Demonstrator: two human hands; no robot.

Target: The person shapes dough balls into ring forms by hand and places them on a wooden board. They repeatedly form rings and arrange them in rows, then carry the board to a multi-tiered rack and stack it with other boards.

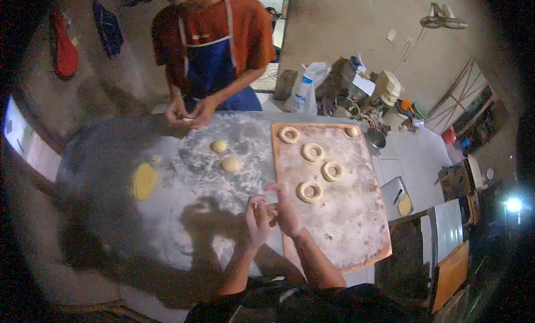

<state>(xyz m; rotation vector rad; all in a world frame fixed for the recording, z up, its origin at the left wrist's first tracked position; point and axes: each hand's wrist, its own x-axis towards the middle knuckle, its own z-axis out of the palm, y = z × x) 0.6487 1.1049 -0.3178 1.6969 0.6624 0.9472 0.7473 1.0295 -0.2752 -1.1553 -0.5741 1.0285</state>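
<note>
My left hand (257,220) and my right hand (287,214) come together above the near left edge of a floured board (340,228). A small piece of dough (272,211) shows between them, mostly covered by my fingers. The left fingers are curled around it, and the right hand presses against its other side. Several dough rings lie on the board, the nearest ring (309,192) just past my right hand. One small dough ball (352,132) sits at the board's far right corner. Two more pieces, a round dough ball (219,146) and a larger dough ball (231,165), rest on the floured table.
A flat yellow piece (144,181) lies left on the grey table (111,211). Across the table a co-worker (209,50) in an apron holds something small in both hands. A white sack (306,89) and a metal pot (376,137) stand beyond the board.
</note>
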